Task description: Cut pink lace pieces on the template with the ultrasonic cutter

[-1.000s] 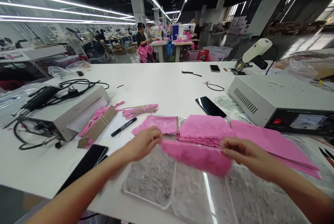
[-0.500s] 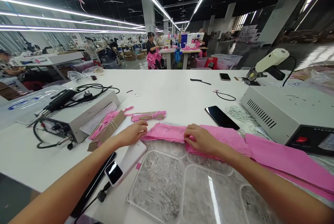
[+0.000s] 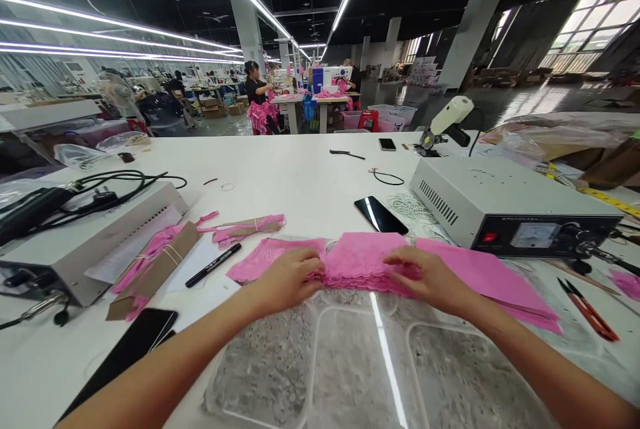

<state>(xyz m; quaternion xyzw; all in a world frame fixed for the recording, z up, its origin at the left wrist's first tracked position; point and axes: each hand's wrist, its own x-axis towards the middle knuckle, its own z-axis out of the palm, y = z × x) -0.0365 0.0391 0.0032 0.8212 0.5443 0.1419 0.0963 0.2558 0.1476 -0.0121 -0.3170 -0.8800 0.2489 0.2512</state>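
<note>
A stack of pink fabric pieces (image 3: 364, 252) with a scalloped, lacy front edge lies across the near side of the white table. At its left end, the curled fingers of my left hand (image 3: 293, 277) press together on the edge. My right hand (image 3: 430, 276) grips the right end, thumb low at the front and fingers over the top. Another pink fabric piece (image 3: 270, 254) lies flat to the left, partly behind my left hand. Plain pink fabric panels (image 3: 493, 276) extend to the right. Beneath my forearms is a clear plastic sheet with rounded compartments (image 3: 345, 356).
Grey electrical boxes stand left (image 3: 95, 229) and right (image 3: 505, 189). Nearby are a black marker (image 3: 213, 265), a phone (image 3: 381, 214), orange-handled snips (image 3: 590, 312), bundled pink strips (image 3: 250, 228) and a handheld cutter (image 3: 447, 124). A person (image 3: 260, 99) sits at a sewing table beyond.
The view has swung right. My left hand has moved from the left fabric to the middle stack's left end. My right hand has shifted to that stack's right end, uncovering its scalloped edge.
</note>
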